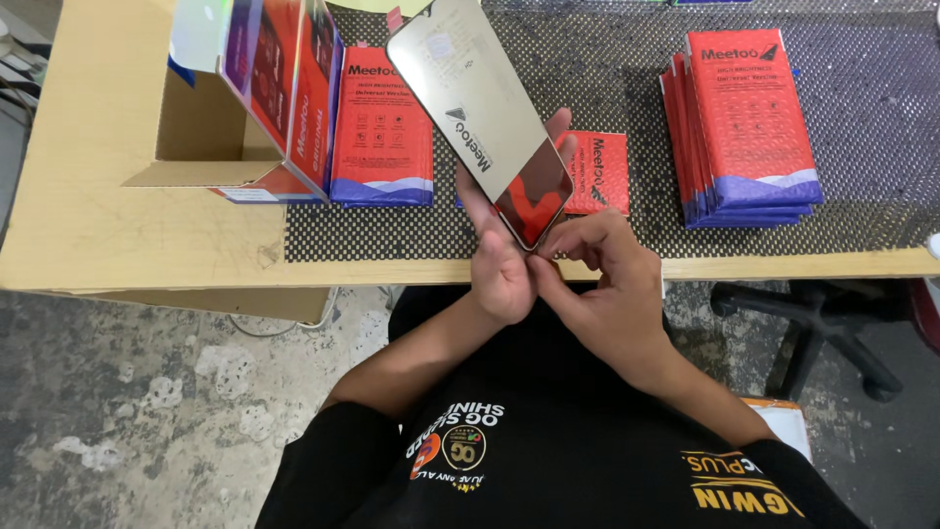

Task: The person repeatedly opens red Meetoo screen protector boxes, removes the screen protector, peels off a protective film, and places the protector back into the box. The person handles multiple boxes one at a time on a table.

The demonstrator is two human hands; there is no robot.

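My left hand [504, 257] holds a flat, glossy screen-protector sheet [480, 108] from below, tilted up over the table edge. The sheet is long and rectangular with rounded corners and mirrors red packaging at its near end. My right hand [602, 284] pinches the sheet's near corner with thumb and forefinger. A small red packet [599, 171] lies on the mat just behind both hands.
A dotted black mat [607, 88] covers the wooden table [108, 225]. A stack of red-and-purple packets [749, 127] sits at the right, another packet [384, 132] at the left beside an open cardboard box [245, 108]. A black chair base [813, 313] stands on the floor, right.
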